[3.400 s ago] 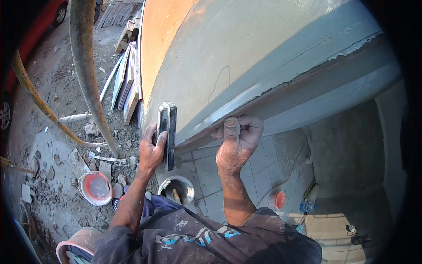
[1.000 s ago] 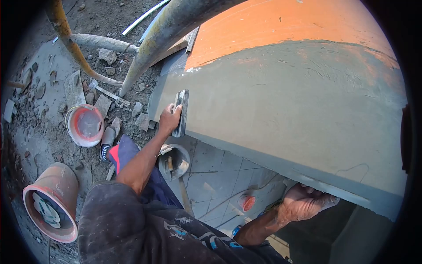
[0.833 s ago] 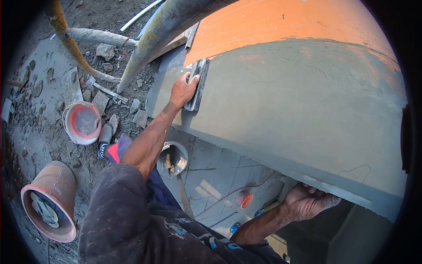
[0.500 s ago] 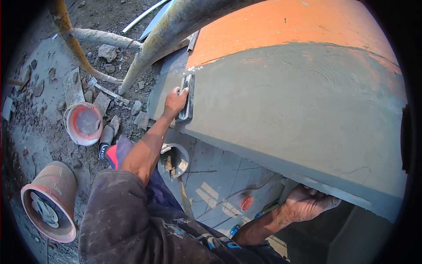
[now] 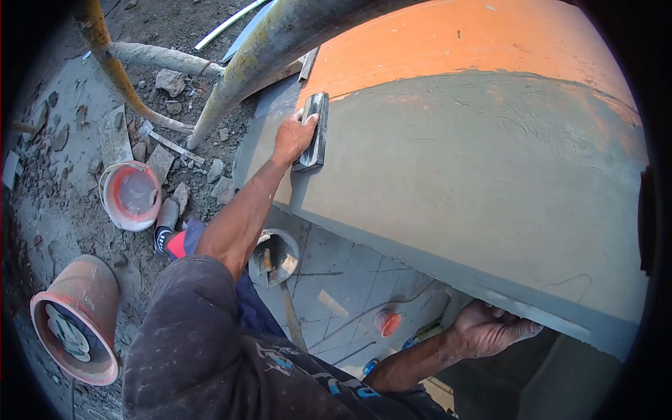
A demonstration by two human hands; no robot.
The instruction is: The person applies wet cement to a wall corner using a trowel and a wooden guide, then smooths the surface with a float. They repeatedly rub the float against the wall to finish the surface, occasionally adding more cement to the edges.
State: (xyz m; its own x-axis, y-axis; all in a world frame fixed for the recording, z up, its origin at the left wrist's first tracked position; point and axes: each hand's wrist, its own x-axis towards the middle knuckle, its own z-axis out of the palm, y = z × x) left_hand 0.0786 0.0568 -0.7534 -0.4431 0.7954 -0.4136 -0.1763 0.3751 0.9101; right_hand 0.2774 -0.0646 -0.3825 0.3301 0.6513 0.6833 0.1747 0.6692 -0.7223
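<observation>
Curled fingers of the right hand [image 5: 490, 332] meet the lower edge of the gray wall [image 5: 434, 189], any grip hidden, while the left hand [image 5: 291, 140] clasps a hand float [image 5: 318, 136] at the wall's left part, where a flush face and even pressure would likely work best. Well left of the wall, a large tub [image 5: 91, 283] holds what look like sandals [image 5: 68, 332]; below the wall, a gray bucket [image 5: 287, 245] contains a brown-handled tool [image 5: 267, 260]; left of the wall, a pail [image 5: 115, 213] holds a pale, possibly liquid mix [image 5: 134, 190]
</observation>
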